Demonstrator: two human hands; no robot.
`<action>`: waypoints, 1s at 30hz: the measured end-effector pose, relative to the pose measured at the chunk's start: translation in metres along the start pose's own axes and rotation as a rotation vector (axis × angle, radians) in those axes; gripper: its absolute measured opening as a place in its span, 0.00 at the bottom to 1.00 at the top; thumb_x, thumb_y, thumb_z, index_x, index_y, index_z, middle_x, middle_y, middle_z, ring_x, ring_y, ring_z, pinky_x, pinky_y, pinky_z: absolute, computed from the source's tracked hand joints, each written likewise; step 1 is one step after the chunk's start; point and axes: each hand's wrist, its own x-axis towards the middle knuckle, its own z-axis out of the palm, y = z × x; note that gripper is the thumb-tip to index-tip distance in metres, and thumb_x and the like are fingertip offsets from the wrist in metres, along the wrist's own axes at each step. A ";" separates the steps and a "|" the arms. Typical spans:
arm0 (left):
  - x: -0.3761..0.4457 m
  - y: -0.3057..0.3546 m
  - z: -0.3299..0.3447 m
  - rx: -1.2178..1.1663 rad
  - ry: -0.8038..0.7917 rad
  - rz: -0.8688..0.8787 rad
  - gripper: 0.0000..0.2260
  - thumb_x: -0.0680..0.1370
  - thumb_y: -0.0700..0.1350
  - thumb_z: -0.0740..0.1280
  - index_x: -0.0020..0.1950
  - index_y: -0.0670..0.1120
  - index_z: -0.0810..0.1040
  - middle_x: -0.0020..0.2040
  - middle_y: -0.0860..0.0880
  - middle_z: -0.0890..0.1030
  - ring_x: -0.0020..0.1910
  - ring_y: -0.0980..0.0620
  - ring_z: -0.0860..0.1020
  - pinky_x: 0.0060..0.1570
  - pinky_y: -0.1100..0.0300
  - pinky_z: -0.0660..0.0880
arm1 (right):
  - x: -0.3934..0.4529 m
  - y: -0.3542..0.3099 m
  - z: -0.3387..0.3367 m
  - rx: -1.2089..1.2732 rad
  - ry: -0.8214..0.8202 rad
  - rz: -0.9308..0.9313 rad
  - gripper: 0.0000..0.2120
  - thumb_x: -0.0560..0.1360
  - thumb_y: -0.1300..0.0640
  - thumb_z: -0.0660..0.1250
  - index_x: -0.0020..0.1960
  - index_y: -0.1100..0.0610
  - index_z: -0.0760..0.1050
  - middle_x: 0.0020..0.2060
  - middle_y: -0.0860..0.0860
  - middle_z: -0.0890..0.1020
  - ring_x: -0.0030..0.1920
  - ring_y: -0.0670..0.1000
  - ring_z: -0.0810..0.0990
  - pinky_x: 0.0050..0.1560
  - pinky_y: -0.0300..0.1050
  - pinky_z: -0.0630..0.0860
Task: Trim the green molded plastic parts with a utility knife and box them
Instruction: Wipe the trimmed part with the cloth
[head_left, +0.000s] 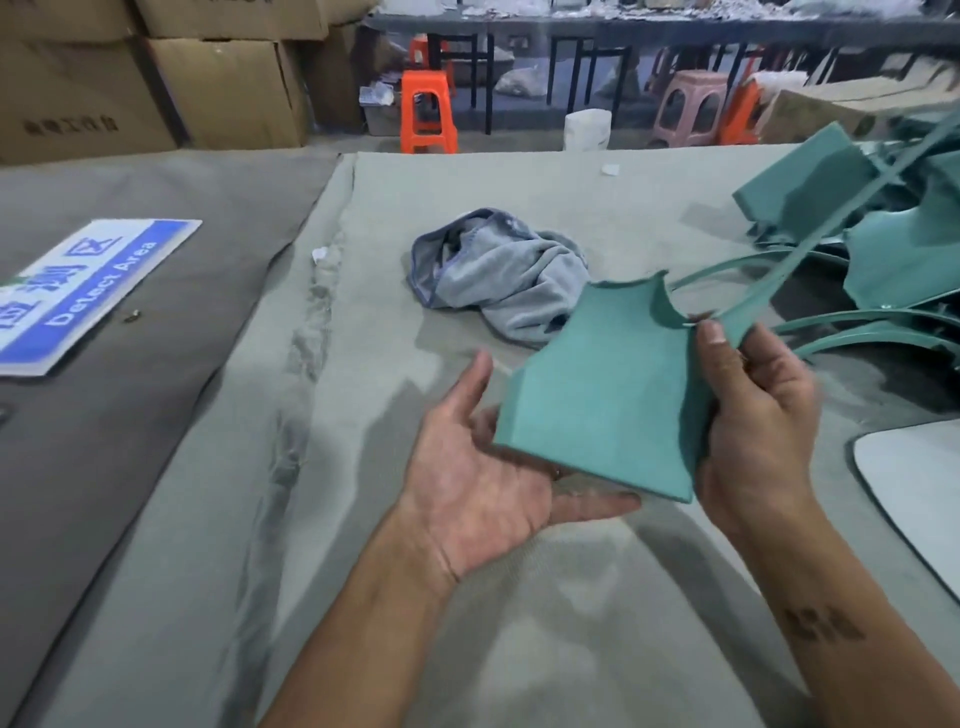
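Observation:
A green molded plastic part is held above the cloth-covered table, its flat textured face toward me, with a long thin strip running up to the right from its top corner. My right hand grips its right edge, thumb on the front near the top. My left hand lies palm up and flat under its lower left corner, fingers hidden behind the part. No utility knife is in view.
A pile of green parts and curved strips lies at the right. A crumpled grey towel sits mid-table. A blue "Detect Area" sign lies left. A white panel shows at the right edge. Cardboard boxes and orange stools stand beyond.

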 end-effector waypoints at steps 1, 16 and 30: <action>-0.005 0.004 -0.001 0.034 -0.088 -0.001 0.31 0.79 0.62 0.63 0.75 0.43 0.73 0.70 0.38 0.77 0.66 0.35 0.77 0.63 0.28 0.71 | 0.003 -0.001 -0.005 -0.081 -0.035 -0.046 0.06 0.81 0.57 0.70 0.56 0.53 0.84 0.53 0.50 0.88 0.53 0.51 0.86 0.55 0.46 0.83; 0.006 0.029 -0.004 -0.194 0.450 0.683 0.17 0.68 0.35 0.70 0.56 0.46 0.79 0.44 0.48 0.85 0.31 0.55 0.80 0.20 0.66 0.69 | 0.106 0.059 0.073 -1.023 -0.227 -0.130 0.34 0.77 0.39 0.72 0.78 0.53 0.70 0.71 0.53 0.78 0.72 0.52 0.74 0.73 0.50 0.69; 0.007 0.039 -0.008 -0.121 0.564 0.597 0.19 0.70 0.38 0.70 0.60 0.45 0.79 0.46 0.47 0.85 0.31 0.54 0.80 0.20 0.66 0.67 | 0.164 0.088 0.146 -1.288 -0.451 -0.014 0.20 0.71 0.43 0.62 0.62 0.43 0.77 0.60 0.55 0.81 0.59 0.61 0.79 0.60 0.54 0.74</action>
